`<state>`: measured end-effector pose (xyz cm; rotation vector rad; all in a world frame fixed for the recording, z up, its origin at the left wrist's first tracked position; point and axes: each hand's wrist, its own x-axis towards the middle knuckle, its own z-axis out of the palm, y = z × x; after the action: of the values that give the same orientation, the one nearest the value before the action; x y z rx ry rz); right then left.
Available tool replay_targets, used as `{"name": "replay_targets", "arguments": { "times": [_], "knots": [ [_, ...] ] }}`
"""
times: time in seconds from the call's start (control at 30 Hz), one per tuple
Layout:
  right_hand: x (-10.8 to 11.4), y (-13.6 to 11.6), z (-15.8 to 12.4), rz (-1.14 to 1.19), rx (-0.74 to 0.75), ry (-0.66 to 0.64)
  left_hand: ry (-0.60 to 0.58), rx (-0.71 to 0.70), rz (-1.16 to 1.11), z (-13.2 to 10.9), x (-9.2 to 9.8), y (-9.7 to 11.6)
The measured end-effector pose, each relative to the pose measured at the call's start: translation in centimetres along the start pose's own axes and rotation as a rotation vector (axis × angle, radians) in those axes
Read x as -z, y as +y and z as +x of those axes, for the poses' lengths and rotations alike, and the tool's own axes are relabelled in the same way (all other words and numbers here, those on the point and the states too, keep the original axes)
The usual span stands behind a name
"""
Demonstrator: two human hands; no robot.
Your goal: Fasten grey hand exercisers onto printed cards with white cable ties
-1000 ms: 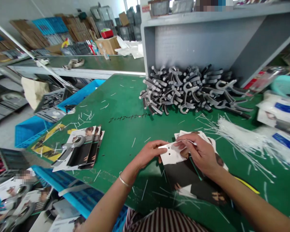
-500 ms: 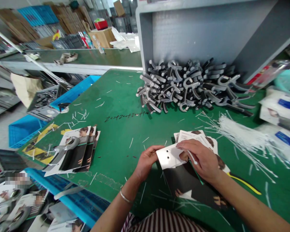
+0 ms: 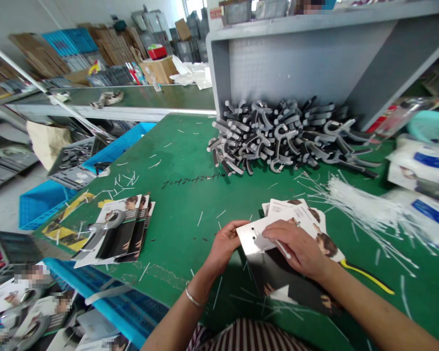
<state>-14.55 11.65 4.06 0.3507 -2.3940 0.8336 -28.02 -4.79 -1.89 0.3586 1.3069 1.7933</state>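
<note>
Left hand (image 3: 225,244) pinching a punched white card (image 3: 249,236), right hand (image 3: 296,247) closed on a white cable tie (image 3: 283,249), carded tools (image 3: 113,234) stacked aside, loose grey-handled tools (image 3: 278,139) heaped up

view: head-worn | faces: forward, down | near: hands (image 3: 225,246) (image 3: 298,251) over green workbench (image 3: 175,161)

Part of the white card (image 3: 249,238) is hidden under the right fingers (image 3: 278,233); well left of the fingers, printed cards (image 3: 29,302) are cut off by the picture's bottom edge, their printing partly blurred.
</note>
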Motion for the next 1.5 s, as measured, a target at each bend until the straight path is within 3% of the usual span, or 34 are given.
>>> {"name": "replay_targets", "arguments": {
  "times": [0.13,0.4,0.5,0.77,0.93,1.13,1.3,1.4,1.5],
  "knots": [
    [0.0,-0.3,0.3,-0.011,0.033,-0.048,-0.011,-0.036,0.024,0.0,-0.2,0.4],
    [-0.1,-0.2,-0.1,0.029,-0.138,0.017,-0.075,-0.087,0.02,0.6,-0.1,0.1],
    [-0.1,0.0,-0.3,-0.034,-0.092,0.011,-0.083,-0.085,0.044,0.7,0.0,-0.3],
    [0.3,-0.1,-0.3,-0.091,-0.112,0.211,-0.059,-0.09,0.056,0.9,0.1,-0.6],
    [0.2,-0.2,-0.2,-0.08,-0.115,0.165,-0.064,-0.102,0.049,0.9,0.0,-0.2],
    [-0.6,0.4,0.3,-0.048,-0.169,-0.026,-0.051,-0.099,0.057,0.7,-0.6,-0.1],
    [-1.0,0.8,2.1,0.021,-0.389,-0.037,0.068,-0.106,0.202,0.7,-0.5,-1.0],
    [-0.7,0.7,2.5,0.059,-0.48,0.001,0.061,-0.087,0.266,-1.0,0.2,-1.3],
    [-0.5,0.6,2.4,0.09,-0.525,-0.025,-0.062,-0.105,0.377,-3.6,1.1,-0.8]
  ]
}}
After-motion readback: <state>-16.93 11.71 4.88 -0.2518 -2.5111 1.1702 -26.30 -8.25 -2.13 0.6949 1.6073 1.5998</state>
